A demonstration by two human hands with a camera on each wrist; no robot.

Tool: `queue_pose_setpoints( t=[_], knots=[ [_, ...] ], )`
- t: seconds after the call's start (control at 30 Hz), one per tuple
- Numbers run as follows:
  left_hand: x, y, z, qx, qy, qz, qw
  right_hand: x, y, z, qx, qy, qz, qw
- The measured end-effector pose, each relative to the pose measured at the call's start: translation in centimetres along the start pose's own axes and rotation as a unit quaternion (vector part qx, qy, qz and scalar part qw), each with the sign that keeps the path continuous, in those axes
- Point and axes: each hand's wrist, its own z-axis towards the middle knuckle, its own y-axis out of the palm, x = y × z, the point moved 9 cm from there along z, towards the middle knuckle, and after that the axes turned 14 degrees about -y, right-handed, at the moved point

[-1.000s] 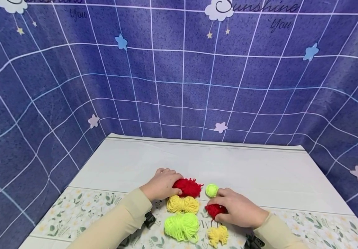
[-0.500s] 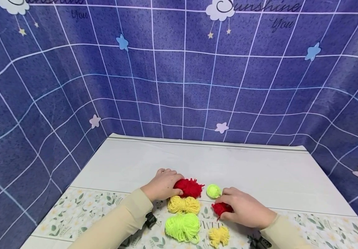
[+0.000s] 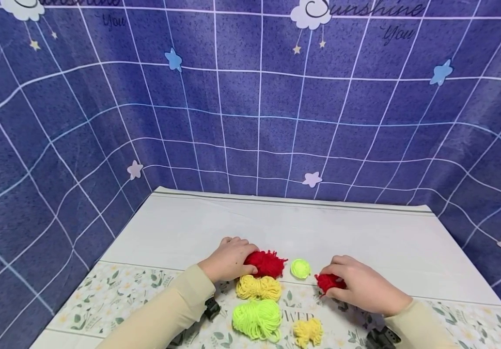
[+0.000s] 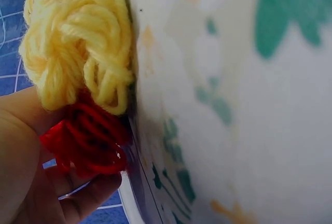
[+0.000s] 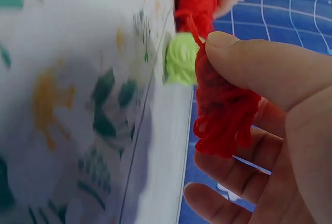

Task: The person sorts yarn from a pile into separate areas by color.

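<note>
My left hand (image 3: pixel 229 260) grips the left end of a large red yarn bundle (image 3: pixel 269 263) that lies on the table; the left wrist view shows thumb and fingers around the red strands (image 4: pixel 93 136). A yellow yarn skein (image 3: pixel 259 288) lies right in front of it, with a bright green yarn skein (image 3: pixel 257 320) nearer me. On the right, my right hand (image 3: pixel 364 285) holds a small red yarn bundle (image 3: pixel 330 282) between thumb and fingers, seen close in the right wrist view (image 5: pixel 223 110). Between the two red bundles sits a small green yarn ball (image 3: pixel 300 268).
A small yellow yarn bundle (image 3: pixel 308 332) lies near the front, right of the green skein. The table (image 3: pixel 215 213) has a white back half and a floral front strip. Blue gridded curtain (image 3: pixel 242 97) stands behind and on both sides.
My right hand has moved to the right with the small red yarn bundle, away from the green ball. My left hand stays on the large red bundle.
</note>
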Motion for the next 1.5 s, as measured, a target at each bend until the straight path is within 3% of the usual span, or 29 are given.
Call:
queue_pose_setpoints(
  t=[0.33, 0.67, 0.97, 1.5],
  knots=[
    [0.1, 0.0, -0.1, -0.003, -0.002, 0.004, 1.0000, 2.0, -2.0, -2.0, 0.025, 0.029, 0.003, 0.9993],
    [0.1, -0.1, -0.1, -0.005, -0.006, 0.000, 1.0000, 4.6, -4.1, -4.0, 0.044, 0.074, -0.045, 0.9953],
    [0.0, 0.0, 0.0, -0.002, -0.005, 0.003, 1.0000, 6.6, -5.1, -6.1, 0.084, 0.076, -0.052, 0.9922],
    [0.0, 0.1, 0.2, -0.009, -0.010, 0.008, 0.9999, 10.4, -3.2, -9.9, 0.009, 0.155, -0.020, 0.9877]
  ],
)
